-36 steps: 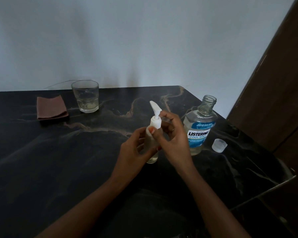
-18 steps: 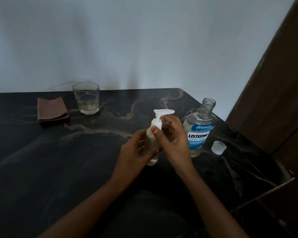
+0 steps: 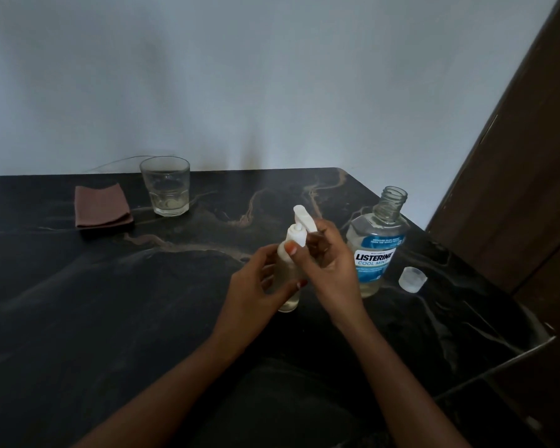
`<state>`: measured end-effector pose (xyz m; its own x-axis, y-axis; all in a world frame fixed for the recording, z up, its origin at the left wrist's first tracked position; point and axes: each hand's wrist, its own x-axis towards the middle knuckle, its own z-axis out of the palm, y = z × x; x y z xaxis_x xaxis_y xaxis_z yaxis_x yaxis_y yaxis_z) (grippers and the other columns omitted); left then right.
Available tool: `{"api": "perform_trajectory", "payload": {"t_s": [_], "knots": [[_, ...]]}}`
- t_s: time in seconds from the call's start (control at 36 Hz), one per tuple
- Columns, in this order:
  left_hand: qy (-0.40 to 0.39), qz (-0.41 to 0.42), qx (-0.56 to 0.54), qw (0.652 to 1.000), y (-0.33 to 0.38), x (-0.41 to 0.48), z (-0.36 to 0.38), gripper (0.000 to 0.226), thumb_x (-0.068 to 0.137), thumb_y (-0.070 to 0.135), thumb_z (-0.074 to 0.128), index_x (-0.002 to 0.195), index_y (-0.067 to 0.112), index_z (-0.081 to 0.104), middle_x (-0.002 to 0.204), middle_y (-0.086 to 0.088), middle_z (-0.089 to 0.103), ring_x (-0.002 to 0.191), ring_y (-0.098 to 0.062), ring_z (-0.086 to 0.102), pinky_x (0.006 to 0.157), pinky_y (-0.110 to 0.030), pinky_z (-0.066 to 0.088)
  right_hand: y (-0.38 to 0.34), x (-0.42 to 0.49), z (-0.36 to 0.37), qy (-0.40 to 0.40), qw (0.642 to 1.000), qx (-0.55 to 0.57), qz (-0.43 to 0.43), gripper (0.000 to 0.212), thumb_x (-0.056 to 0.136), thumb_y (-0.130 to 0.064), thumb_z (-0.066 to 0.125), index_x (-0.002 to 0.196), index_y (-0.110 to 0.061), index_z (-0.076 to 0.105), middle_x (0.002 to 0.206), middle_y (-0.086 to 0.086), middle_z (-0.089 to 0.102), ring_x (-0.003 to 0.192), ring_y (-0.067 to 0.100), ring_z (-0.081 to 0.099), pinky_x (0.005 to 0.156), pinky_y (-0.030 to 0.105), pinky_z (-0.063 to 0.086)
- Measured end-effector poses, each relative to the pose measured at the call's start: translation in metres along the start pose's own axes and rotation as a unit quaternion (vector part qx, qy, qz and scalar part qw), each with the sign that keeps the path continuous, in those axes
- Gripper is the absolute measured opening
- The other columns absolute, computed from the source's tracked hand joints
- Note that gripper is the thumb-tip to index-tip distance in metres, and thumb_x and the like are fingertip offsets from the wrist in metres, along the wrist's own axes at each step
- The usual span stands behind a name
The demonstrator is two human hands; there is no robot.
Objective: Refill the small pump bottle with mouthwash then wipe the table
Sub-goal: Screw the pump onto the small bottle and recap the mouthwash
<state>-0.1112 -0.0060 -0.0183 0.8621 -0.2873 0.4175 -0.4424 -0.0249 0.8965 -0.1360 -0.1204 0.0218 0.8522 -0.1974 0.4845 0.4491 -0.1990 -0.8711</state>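
The small clear pump bottle (image 3: pixel 290 279) stands upright on the black marble table (image 3: pixel 110 302), with pale liquid inside. My left hand (image 3: pixel 253 286) wraps its body. My right hand (image 3: pixel 328 263) pinches the white pump head (image 3: pixel 299 226) at the collar; the nozzle points up and away. Just right of my hands stands the mouthwash bottle (image 3: pixel 377 250), uncapped, blue label facing me. Its clear cap (image 3: pixel 411 279) lies on the table to the right. A folded brown cloth (image 3: pixel 102 206) lies at the back left.
A glass tumbler (image 3: pixel 166 185) with a little pale liquid stands at the back beside the cloth. A dark wooden door (image 3: pixel 514 189) rises at the right, close to the table's right edge. A pale wall runs behind the table.
The pump head has turned under my right hand: its nozzle pointed up, then sideways to the right, and now points up again. The bottle and my left hand stayed in place.
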Motion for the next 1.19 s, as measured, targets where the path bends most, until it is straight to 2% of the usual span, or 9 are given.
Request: {"api": "perform_trajectory", "payload": {"t_s": [0.06,0.14,0.25,0.44,0.64,0.89,1.03,1.19], "knots": [[-0.002,-0.003,-0.002,1.0,-0.001,0.0,0.0,0.044,0.071,0.022,0.074,0.103,0.043,0.053,0.1,0.023,0.065,0.099,0.005,0.06,0.083,-0.009,0.047,0.0,-0.001,-0.001,-0.022,1.0,0.007,0.009,0.032,0.086,-0.013,0.058,0.107,-0.037,0.054,0.115,0.004,0.062,0.106,0.012,0.06,0.087,0.022,0.049],[-0.004,-0.005,-0.004,1.0,0.0,0.0,0.001,0.044,0.07,0.026,0.074,0.103,0.043,0.052,0.102,0.021,0.064,0.099,0.005,0.059,0.085,-0.01,0.047,-0.001,-0.001,-0.003,-0.031,0.998,0.052,0.027,0.027,0.09,-0.01,0.051,0.108,-0.029,0.058,0.106,-0.006,0.067,0.099,0.002,0.062,0.08,0.013,0.048],[0.001,-0.004,-0.007,1.0,0.0,0.0,0.001,0.043,0.07,0.024,0.075,0.101,0.046,0.053,0.099,0.024,0.065,0.098,0.003,0.061,0.085,-0.012,0.048,-0.001,0.001,-0.003,-0.017,0.998,0.045,0.034,0.023,0.087,-0.01,0.055,0.109,-0.013,0.062,0.098,-0.008,0.068,0.092,0.0,0.063,0.075,0.011,0.048],[0.0,-0.003,-0.008,1.0,0.0,0.001,0.0,0.044,0.069,0.02,0.075,0.1,0.044,0.054,0.095,0.031,0.065,0.095,0.007,0.061,0.079,-0.007,0.046,-0.001,0.002,0.001,0.01,0.999,-0.009,0.034,0.021,0.083,-0.009,0.061,0.102,-0.017,0.062,0.104,0.004,0.067,0.1,0.017,0.063,0.09,0.033,0.051],[-0.003,-0.001,-0.005,1.0,0.0,0.001,0.0,0.044,0.071,0.02,0.074,0.1,0.045,0.053,0.096,0.033,0.064,0.096,0.008,0.06,0.078,-0.005,0.046,-0.001,0.003,0.003,0.023,1.0,-0.012,0.017,0.023,0.081,-0.007,0.063,0.092,-0.027,0.06,0.1,0.005,0.066,0.099,0.021,0.063,0.092,0.042,0.05],[0.006,0.001,0.001,1.0,-0.004,0.001,0.0,0.046,0.071,0.017,0.074,0.1,0.047,0.053,0.097,0.032,0.064,0.097,0.008,0.06,0.078,-0.005,0.046,-0.002,-0.001,0.003,0.033,0.999,-0.008,0.007,0.032,0.079,-0.004,0.065,0.094,-0.031,0.059,0.097,-0.007,0.066,0.096,0.012,0.063,0.088,0.029,0.052],[0.005,0.004,0.007,1.0,-0.002,0.0,0.001,0.045,0.072,0.019,0.074,0.1,0.047,0.051,0.096,0.025,0.063,0.097,0.012,0.057,0.077,-0.002,0.043,-0.007,-0.004,-0.003,0.022,0.999,-0.027,-0.017,0.042,0.079,-0.005,0.066,0.097,-0.041,0.055,0.101,-0.013,0.063,0.094,-0.004,0.062,0.079,0.01,0.048],[0.002,0.006,0.001,1.0,-0.002,0.0,0.003,0.046,0.073,0.017,0.073,0.103,0.044,0.05,0.101,0.023,0.062,0.097,0.013,0.057,0.077,0.0,0.042,-0.007,-0.016,-0.017,0.03,0.998,-0.029,-0.039,0.041,0.078,0.002,0.064,0.1,-0.032,0.058,0.106,0.004,0.065,0.098,0.004,0.063,0.082,0.012,0.048]]}}
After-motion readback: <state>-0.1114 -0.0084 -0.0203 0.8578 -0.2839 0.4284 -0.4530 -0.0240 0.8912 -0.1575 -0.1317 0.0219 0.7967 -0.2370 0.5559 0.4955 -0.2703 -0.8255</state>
